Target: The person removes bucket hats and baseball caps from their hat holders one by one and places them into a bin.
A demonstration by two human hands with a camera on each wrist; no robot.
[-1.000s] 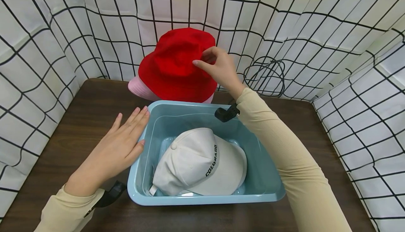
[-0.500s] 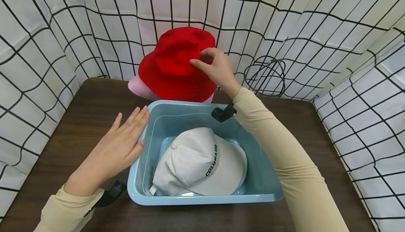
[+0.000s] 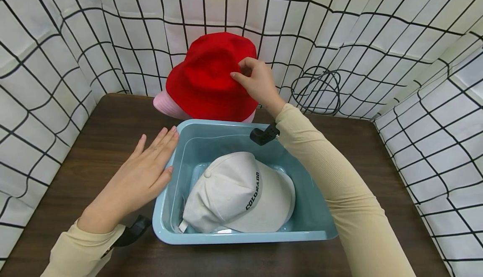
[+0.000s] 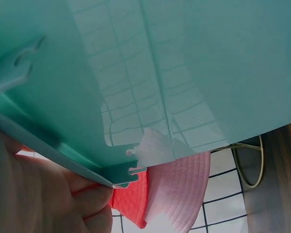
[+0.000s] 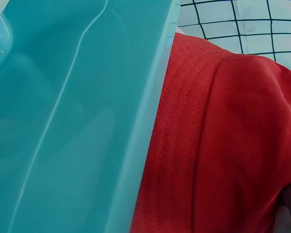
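A red bucket hat [image 3: 211, 79] sits on a pink brimmed hat [image 3: 170, 105] behind the light blue plastic tub [image 3: 249, 238]. My right hand [image 3: 260, 79] reaches over the tub and pinches the red crown near its top, with thumb and fingers bent. In the right wrist view, its fingertips [image 5: 284, 218] meet a crease in the red cloth. My left hand [image 3: 145, 172] rests along the tub's left rim, fingers straight and palm down. A white cap [image 3: 226, 193] lettered COLORADO lies inside the tub, its peak pointing right.
A dark wooden table [image 3: 86, 155] bears the tub. White grid-patterned fabric [image 3: 143, 12] rises at the back and both sides. A coil of black wire [image 3: 317, 90] stands against it at the back right. Each wrist wears a black camera mount.
My right hand shifts a little to the left and then slightly back right, staying at the red crown. The creases in the crown change. My left hand stays in place on the rim.
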